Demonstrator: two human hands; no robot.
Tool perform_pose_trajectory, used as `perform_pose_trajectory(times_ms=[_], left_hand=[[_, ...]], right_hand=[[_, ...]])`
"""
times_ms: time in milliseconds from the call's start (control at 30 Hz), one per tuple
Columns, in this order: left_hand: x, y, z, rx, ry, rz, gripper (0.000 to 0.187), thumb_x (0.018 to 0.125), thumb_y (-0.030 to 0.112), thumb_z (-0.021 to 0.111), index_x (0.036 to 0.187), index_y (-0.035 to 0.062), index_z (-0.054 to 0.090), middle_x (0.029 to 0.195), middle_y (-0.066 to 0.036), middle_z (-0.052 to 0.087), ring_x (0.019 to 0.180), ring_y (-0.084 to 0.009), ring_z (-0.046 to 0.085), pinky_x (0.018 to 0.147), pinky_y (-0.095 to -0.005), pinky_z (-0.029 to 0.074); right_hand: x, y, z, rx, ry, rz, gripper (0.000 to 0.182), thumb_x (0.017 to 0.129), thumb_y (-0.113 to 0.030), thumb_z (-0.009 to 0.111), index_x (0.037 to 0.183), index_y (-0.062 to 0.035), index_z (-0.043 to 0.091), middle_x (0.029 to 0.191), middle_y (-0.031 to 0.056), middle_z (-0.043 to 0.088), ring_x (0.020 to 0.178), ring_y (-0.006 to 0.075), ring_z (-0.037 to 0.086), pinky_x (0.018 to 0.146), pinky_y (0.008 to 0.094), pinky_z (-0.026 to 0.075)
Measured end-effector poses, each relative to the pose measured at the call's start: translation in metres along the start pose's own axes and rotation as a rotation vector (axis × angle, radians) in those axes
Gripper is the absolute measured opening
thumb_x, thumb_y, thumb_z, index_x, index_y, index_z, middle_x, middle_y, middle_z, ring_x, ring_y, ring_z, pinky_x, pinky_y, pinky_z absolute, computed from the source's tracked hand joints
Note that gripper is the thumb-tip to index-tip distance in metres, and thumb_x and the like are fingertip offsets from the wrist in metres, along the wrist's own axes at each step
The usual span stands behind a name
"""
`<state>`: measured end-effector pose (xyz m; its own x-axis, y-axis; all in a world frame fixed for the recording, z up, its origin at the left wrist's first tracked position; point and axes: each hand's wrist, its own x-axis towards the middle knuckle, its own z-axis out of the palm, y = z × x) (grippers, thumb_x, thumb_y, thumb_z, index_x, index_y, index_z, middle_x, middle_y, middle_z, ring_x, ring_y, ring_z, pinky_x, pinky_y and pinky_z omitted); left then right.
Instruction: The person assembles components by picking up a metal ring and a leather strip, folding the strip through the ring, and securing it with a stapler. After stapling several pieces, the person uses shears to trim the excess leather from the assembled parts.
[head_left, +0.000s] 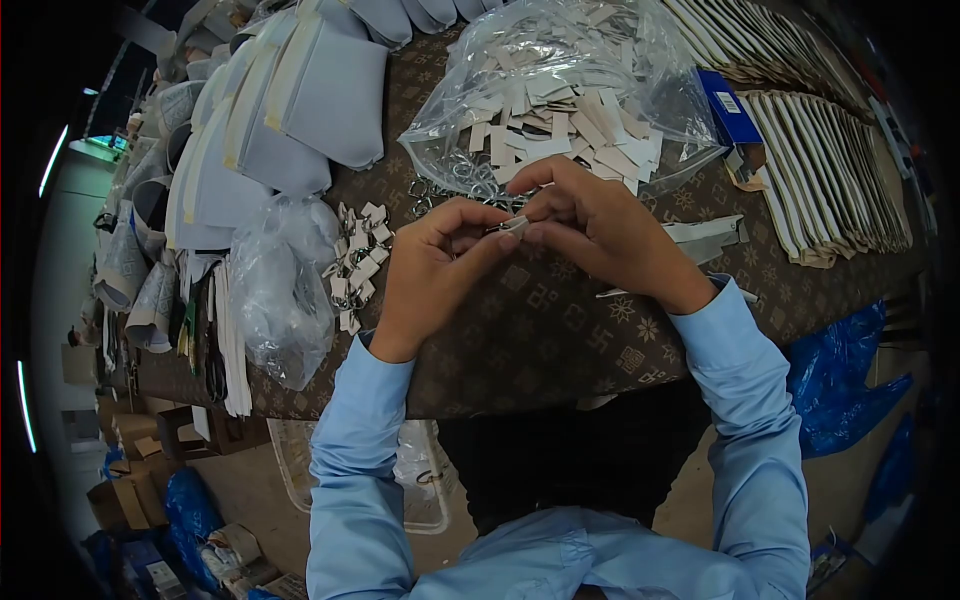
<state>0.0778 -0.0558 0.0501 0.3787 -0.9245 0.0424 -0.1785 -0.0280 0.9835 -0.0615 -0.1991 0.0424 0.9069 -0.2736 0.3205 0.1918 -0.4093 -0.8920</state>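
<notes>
My left hand [432, 262] and my right hand [612, 232] meet above the patterned brown cloth, fingertips pinched together. Between them is a small whitish strip tab [516, 225], which seems to have a bit of metal at its left end; the fingers partly hide it. Just beyond the hands lie loose metal rings [428, 190]. Behind these, an open clear plastic bag [430, 130] holds many cut white strips [548, 120]. Left of my left hand is a heap of small white tabs with metal hardware [358, 255].
A crumpled clear bag [285, 290] lies at the table's left edge, below stacked grey-white panels [335, 95]. Rows of folded pale pieces [825, 175] and a blue box [728, 108] stand at right. Pale scraps [705, 235] lie beyond my right wrist. A white basket [290, 465] sits under the table.
</notes>
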Motion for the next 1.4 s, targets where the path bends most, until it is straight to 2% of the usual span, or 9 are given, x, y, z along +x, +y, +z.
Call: perform_pose_trajectory(times_ms=[567, 667, 733, 833, 1067, 1167, 1267, 1333, 1400], left_hand=[[0.0, -0.015, 0.009, 0.242, 0.095, 0.284, 0.015, 0.08, 0.005, 0.068, 0.094, 0.0009, 0.064, 0.082, -0.004, 0.061, 0.068, -0.0077, 0.055, 0.06, -0.0213, 0.044], [-0.001, -0.014, 0.008, 0.274, 0.063, 0.307, 0.015, 0.08, 0.005, 0.068, 0.093, 0.0012, 0.064, 0.083, -0.004, 0.061, 0.069, -0.0083, 0.055, 0.061, -0.0221, 0.045], [0.0, -0.012, 0.007, 0.291, 0.027, 0.315, 0.015, 0.08, 0.005, 0.068, 0.093, 0.0012, 0.064, 0.084, -0.005, 0.062, 0.07, -0.0085, 0.056, 0.062, -0.0223, 0.045], [0.0, -0.014, 0.009, 0.266, 0.04, 0.325, 0.016, 0.079, 0.005, 0.069, 0.094, 0.0013, 0.065, 0.086, -0.005, 0.063, 0.071, -0.009, 0.057, 0.062, -0.022, 0.045], [-0.004, -0.005, 0.013, 0.389, 0.157, 0.2, 0.015, 0.077, 0.004, 0.071, 0.091, 0.0012, 0.066, 0.078, -0.005, 0.063, 0.068, -0.0103, 0.06, 0.059, -0.0237, 0.046], [-0.005, -0.011, 0.016, 0.495, 0.288, 0.332, 0.014, 0.077, 0.004, 0.071, 0.089, 0.0005, 0.066, 0.074, -0.004, 0.063, 0.066, -0.0093, 0.059, 0.058, -0.0242, 0.046], [-0.001, -0.008, 0.011, 0.513, 0.245, 0.432, 0.015, 0.077, 0.005, 0.071, 0.091, -0.0002, 0.065, 0.076, -0.004, 0.063, 0.067, -0.0082, 0.058, 0.059, -0.0234, 0.046], [0.0, -0.003, 0.005, 0.3, 0.069, 0.213, 0.016, 0.078, 0.005, 0.07, 0.092, -0.0006, 0.064, 0.078, -0.004, 0.063, 0.069, -0.0077, 0.057, 0.06, -0.0228, 0.046], [0.001, -0.006, 0.004, 0.304, 0.049, 0.215, 0.017, 0.079, 0.005, 0.07, 0.094, -0.0004, 0.064, 0.08, -0.004, 0.063, 0.069, -0.0075, 0.057, 0.061, -0.0225, 0.046]], right_hand=[[-0.005, -0.001, 0.0, 0.011, 0.022, 0.067, 0.03, 0.082, 0.001, 0.062, 0.109, -0.0002, 0.05, 0.078, 0.0055, 0.064, 0.074, 0.0087, 0.062, 0.064, 0.0221, 0.048], [-0.006, 0.001, 0.0, 0.118, 0.018, 0.134, 0.019, 0.083, -0.003, 0.063, 0.1, 0.0008, 0.057, 0.076, 0.0036, 0.064, 0.072, 0.0071, 0.06, 0.062, 0.0212, 0.047], [-0.006, 0.003, -0.002, -0.077, -0.025, 0.109, 0.012, 0.079, -0.01, 0.063, 0.083, 0.0008, 0.062, 0.067, 0.0124, 0.061, 0.06, 0.0189, 0.061, 0.055, 0.028, 0.045], [-0.007, -0.003, -0.005, -0.197, -0.03, 0.06, 0.009, 0.083, -0.009, 0.063, 0.081, -0.0009, 0.063, 0.063, 0.0032, 0.061, 0.056, 0.0072, 0.053, 0.051, 0.0234, 0.041], [-0.007, 0.007, 0.005, -0.343, 0.153, -0.154, 0.011, 0.077, -0.01, 0.066, 0.079, -0.0001, 0.062, 0.059, 0.0066, 0.058, 0.049, 0.0116, 0.052, 0.046, 0.0255, 0.039], [-0.007, 0.005, 0.008, -0.388, 0.198, -0.151, 0.012, 0.077, -0.01, 0.067, 0.078, 0.0003, 0.062, 0.058, 0.0063, 0.057, 0.05, 0.0102, 0.053, 0.046, 0.0261, 0.04], [-0.006, -0.003, 0.002, -0.294, 0.167, -0.015, 0.012, 0.078, -0.011, 0.067, 0.077, 0.0004, 0.062, 0.057, 0.0055, 0.058, 0.051, 0.0084, 0.054, 0.046, 0.0262, 0.041], [-0.006, -0.005, -0.003, -0.075, 0.041, 0.177, 0.012, 0.079, -0.012, 0.066, 0.077, -0.0001, 0.062, 0.057, 0.0044, 0.058, 0.051, 0.0066, 0.054, 0.046, 0.0249, 0.041], [-0.006, -0.006, -0.004, -0.093, 0.03, 0.164, 0.014, 0.078, -0.014, 0.066, 0.076, -0.0005, 0.062, 0.057, 0.006, 0.058, 0.05, 0.0108, 0.054, 0.047, 0.026, 0.041]])
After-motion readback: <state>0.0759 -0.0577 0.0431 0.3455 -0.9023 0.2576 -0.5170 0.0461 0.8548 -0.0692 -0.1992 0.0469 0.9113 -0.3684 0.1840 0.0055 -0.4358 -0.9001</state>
